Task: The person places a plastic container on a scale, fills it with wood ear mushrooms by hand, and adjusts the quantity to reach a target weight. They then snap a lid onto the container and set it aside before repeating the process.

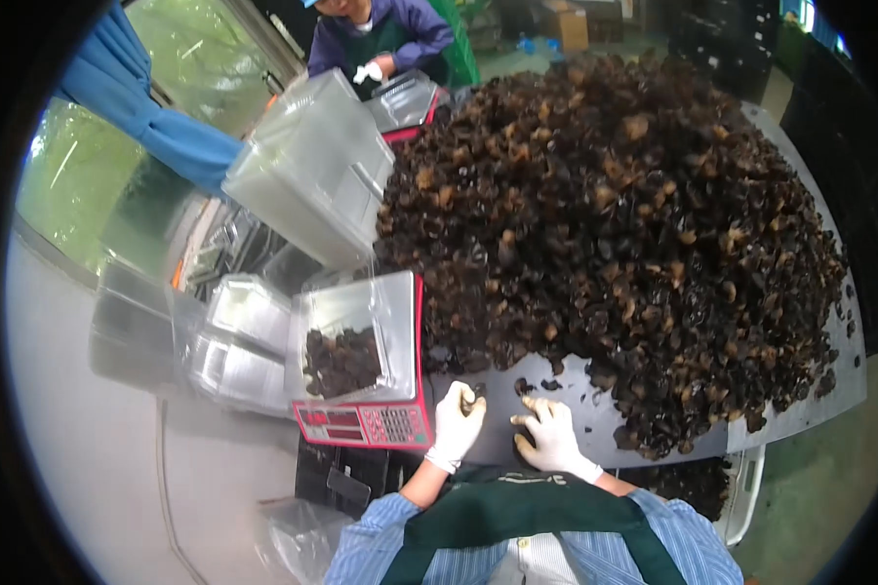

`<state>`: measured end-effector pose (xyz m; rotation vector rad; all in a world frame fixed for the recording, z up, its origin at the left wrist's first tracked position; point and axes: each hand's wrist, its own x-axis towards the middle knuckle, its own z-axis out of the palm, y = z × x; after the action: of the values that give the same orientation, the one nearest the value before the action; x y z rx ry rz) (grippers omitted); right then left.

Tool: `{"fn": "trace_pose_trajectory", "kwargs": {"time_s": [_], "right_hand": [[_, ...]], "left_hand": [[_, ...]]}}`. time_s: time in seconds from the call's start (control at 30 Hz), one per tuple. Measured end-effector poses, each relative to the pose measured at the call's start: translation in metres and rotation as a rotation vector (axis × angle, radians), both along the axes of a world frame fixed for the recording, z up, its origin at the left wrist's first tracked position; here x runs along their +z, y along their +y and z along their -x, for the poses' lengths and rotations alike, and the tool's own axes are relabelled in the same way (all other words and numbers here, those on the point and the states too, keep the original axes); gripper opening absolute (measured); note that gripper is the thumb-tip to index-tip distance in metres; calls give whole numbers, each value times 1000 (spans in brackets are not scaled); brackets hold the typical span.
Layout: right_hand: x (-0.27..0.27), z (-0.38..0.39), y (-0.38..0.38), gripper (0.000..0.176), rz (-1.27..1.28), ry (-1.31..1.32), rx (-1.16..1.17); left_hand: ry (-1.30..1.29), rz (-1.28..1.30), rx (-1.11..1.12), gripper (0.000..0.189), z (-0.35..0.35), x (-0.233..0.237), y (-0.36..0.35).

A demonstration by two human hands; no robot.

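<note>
Dark piece [472, 400]: appearing pinched in the left hand [458, 417]; thumb and fingers are curling nearly together around it, likely for handling single bits.
Right hand [550, 435]: hovering or resting low over the table [493, 429], thumb and fingers parted in a loose curve; cannot tell whether it is gripping anything.
Heap [605, 224]: dark, crinkled pieces are covering most of the table, the near edge lying within easy reach of both hands.
Scale [397, 423]: standing just beside the left hand, keypad facing the wearer, presumably for easy reading.
Clear tray [390, 312]: sitting on the scale, holding dark pieces bunched toward its near side.
Spare trays [236, 366]: lying nested left of the scale, probably to save room.
Co-worker [385, 44]: working beyond the tall stack of containers [312, 166]; the frame is cutting off the head.
Hard to read: display digits are blurring; the palms are hidden; glare is washing out the stacks.
</note>
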<state>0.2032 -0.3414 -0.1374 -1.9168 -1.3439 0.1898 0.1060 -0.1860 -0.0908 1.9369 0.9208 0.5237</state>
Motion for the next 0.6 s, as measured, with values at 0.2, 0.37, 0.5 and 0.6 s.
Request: {"fn": "trace_pose_trajectory", "kwargs": {"time_s": [0.2,0.37,0.5,0.6], "right_hand": [[-3,1,1,35,24,-17,-12],[-2,1,3,34,-28,-21,-10],[7,-11,27,29,-180,80,75],[33,-21,63,24,-186,60,172]], "left_hand": [[53,272,-39,16,21,-26,-14],[-192,502,11,13,29,-41,-17],[-223,496,23,14,31,-48,-15],[-149,349,-30,14,33,-52,-17]]}}
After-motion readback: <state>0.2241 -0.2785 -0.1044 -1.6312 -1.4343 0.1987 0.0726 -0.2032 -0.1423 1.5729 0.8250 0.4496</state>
